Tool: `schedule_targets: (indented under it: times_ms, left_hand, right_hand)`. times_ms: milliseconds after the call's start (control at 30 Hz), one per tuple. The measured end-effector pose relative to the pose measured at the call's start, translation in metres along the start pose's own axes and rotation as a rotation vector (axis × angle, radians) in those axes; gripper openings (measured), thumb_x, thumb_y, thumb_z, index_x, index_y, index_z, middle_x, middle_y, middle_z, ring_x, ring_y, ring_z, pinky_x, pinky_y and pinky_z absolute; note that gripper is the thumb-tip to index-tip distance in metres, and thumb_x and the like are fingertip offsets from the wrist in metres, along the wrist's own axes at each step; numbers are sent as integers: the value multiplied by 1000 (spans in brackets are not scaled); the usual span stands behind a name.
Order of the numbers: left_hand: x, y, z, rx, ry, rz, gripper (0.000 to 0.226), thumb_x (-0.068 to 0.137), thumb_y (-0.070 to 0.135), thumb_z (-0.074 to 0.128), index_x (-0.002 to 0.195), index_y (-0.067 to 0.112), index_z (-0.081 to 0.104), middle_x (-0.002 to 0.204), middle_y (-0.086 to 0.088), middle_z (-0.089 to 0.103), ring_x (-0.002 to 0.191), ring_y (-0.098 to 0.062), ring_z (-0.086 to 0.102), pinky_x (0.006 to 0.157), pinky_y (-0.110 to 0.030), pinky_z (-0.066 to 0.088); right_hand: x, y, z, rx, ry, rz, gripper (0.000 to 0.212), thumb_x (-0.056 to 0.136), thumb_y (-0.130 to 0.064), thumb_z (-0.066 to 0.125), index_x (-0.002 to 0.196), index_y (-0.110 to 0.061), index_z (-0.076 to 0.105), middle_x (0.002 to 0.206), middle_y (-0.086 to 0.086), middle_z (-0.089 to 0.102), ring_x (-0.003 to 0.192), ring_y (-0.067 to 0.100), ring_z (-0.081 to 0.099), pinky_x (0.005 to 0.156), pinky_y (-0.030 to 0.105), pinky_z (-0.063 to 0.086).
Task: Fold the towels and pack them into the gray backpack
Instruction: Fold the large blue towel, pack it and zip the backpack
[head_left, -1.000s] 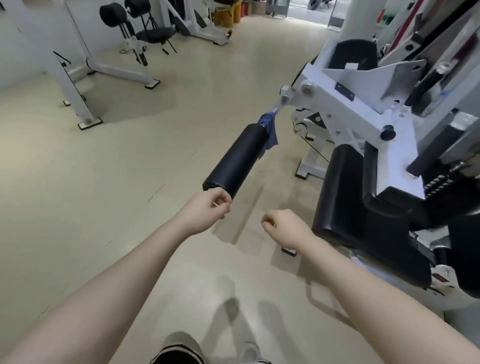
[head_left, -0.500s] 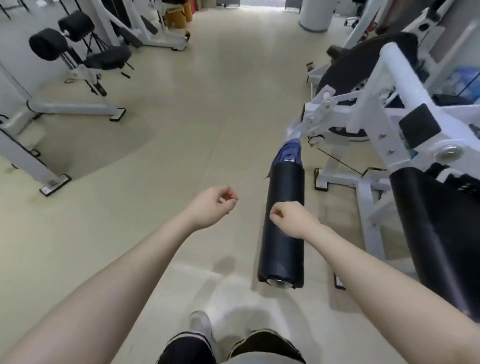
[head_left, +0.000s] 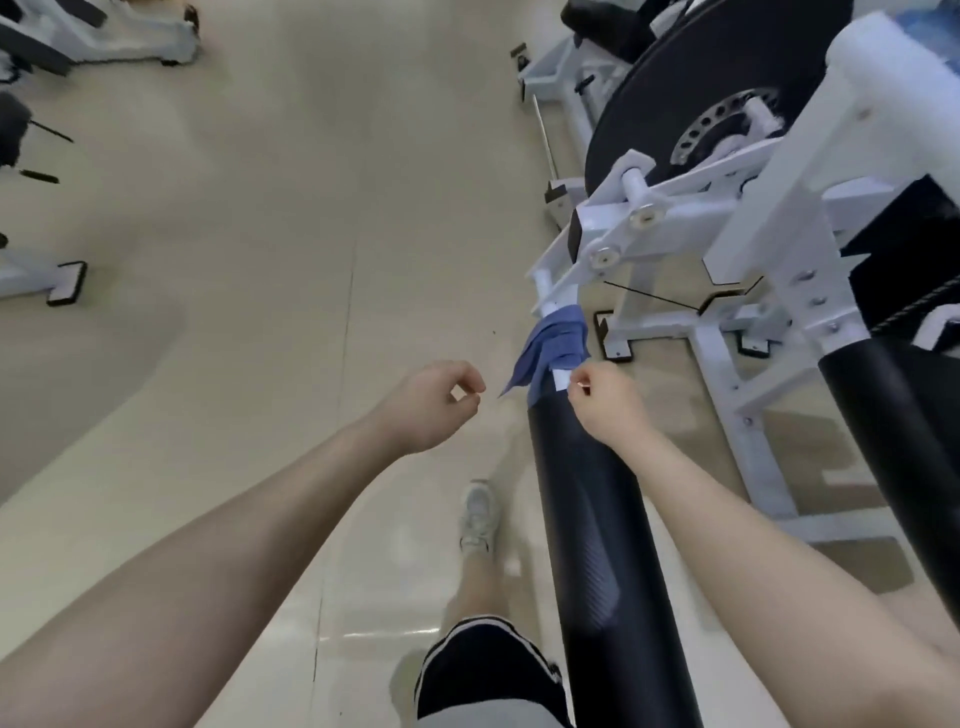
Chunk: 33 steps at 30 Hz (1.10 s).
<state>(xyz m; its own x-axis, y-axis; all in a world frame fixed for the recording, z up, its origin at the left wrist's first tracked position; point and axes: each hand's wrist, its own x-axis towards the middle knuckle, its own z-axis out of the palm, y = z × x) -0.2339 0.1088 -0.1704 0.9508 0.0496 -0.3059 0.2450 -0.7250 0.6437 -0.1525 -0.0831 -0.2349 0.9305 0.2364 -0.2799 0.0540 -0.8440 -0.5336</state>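
While our left hand is hovering loosely curled and holding nothing over the floor, the blue towel is hanging on the black roller pad's bar, our right hand curling empty just beside it.

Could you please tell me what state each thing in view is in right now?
blue towel: unfolded, draped over the machine's bar just beyond the black roller pad.
black roller pad: bare, on the machine.
left hand: loosely curled, empty.
right hand: curled beside the towel; contact unclear.
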Motion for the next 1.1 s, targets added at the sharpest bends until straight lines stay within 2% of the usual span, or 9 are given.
schedule_targets:
  times_ms: [67,167,367,467,567,667,767,833,1100]
  left_hand:
    - [54,-4,-6,-20,-29,-35,20,91,14,48,107,12,59,92,5,55,79,-15,53,62,-19,38]
    - [126,-5,-10,-72,-98,-81,21,91,14,47,107,11,59,82,9,53,72,-13,51,49,-5,36]
    - [235,-18,-20,-223,-137,-204,19,92,15,45,105,14,59,97,4,58,88,-18,60,60,-10,40]
    - [266,-29,-21,-266,-165,-245,16,92,14,45,100,17,59,97,2,60,82,-16,60,66,-15,42]
    - [285,-40,-23,-243,-200,-253,14,92,14,46,97,20,57,98,1,62,83,-16,60,62,-17,42]
    - [291,-48,-29,-240,-220,-252,14,92,15,46,97,20,57,98,1,62,80,-15,60,59,-15,41]
    - [286,-45,-41,-239,-252,-207,13,92,14,46,96,19,58,95,1,61,78,-15,58,49,-6,37]
    - [281,-37,-52,-247,-272,-147,13,92,15,47,96,20,58,96,0,62,81,-18,59,47,-5,36]
    - [235,8,-112,-162,-430,323,17,89,24,52,106,23,57,101,9,56,83,-5,55,62,-1,38]
  right_hand:
    - [55,3,5,-30,-9,24,28,91,-11,39,64,-15,45,84,11,50,78,28,49,63,32,38]
    - [124,12,11,-72,-39,107,24,95,-12,37,109,-6,55,116,15,53,105,32,51,83,37,42]
    - [211,18,18,-484,-318,56,66,86,-13,56,143,-18,23,149,11,18,129,30,32,92,37,40]
    - [228,26,35,-636,-266,39,65,79,-22,66,136,-17,35,134,9,37,117,26,45,84,33,42]
    - [236,35,52,-756,-221,16,52,35,-34,88,78,-17,66,80,3,62,70,19,61,56,25,46]
    - [235,35,50,-698,-205,-14,47,29,-26,89,65,-14,62,72,5,61,65,21,61,55,25,45]
    - [219,21,32,-432,-148,44,23,83,-22,60,101,-7,57,107,9,56,104,26,51,88,30,36]
    - [205,6,15,-224,-39,99,17,92,-19,45,103,-8,53,104,6,57,103,24,49,93,29,27]
    - [96,-102,-68,318,45,83,5,83,-22,56,87,-19,56,86,4,62,78,20,54,75,34,45]
